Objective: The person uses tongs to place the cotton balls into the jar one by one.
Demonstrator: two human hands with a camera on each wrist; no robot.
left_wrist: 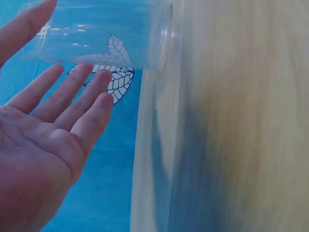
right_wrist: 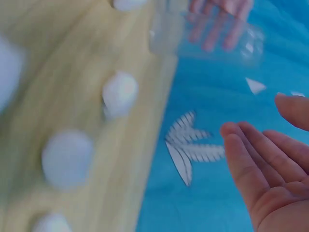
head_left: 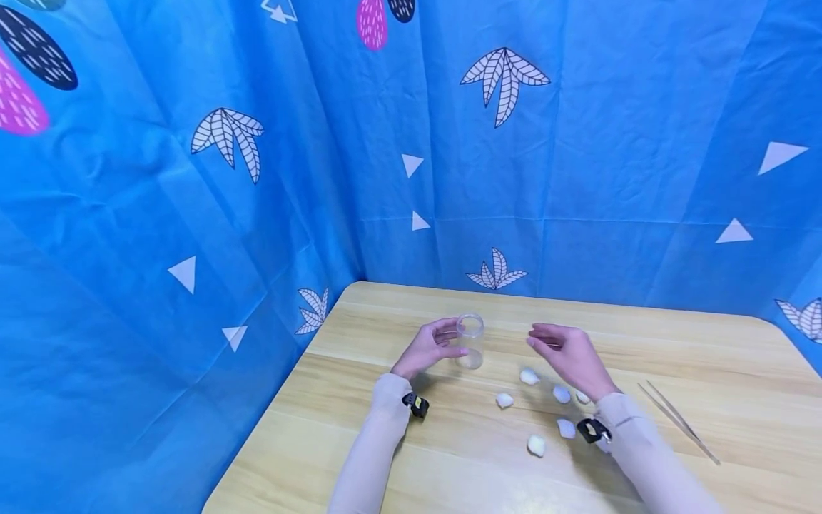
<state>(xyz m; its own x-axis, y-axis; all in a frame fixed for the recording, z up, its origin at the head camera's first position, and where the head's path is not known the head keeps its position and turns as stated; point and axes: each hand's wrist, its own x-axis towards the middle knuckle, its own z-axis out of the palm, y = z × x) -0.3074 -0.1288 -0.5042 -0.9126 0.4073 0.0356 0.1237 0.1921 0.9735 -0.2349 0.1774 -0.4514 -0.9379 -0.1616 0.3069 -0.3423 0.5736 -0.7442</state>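
Note:
A clear plastic jar (head_left: 471, 346) stands upright on the table, open end up. My left hand (head_left: 432, 348) is beside it, thumb and fingers apart on either side. In the left wrist view the fingers (left_wrist: 87, 104) are loosely extended, fingertips right at the jar's wall (left_wrist: 104, 34). My right hand (head_left: 571, 355) hovers over the table to the right of the jar, fingers nearly straight and thumb apart. Nothing is between them in the right wrist view. Several white cotton balls (head_left: 536, 446) lie below and around the right hand; its forearm partly hides one.
Metal tweezers (head_left: 681, 421) lie on the wooden table (head_left: 462, 471), to the right of the right forearm. A blue patterned curtain (head_left: 488, 178) hangs behind the table and along its left side. Both wrists carry small black cameras (head_left: 417, 405).

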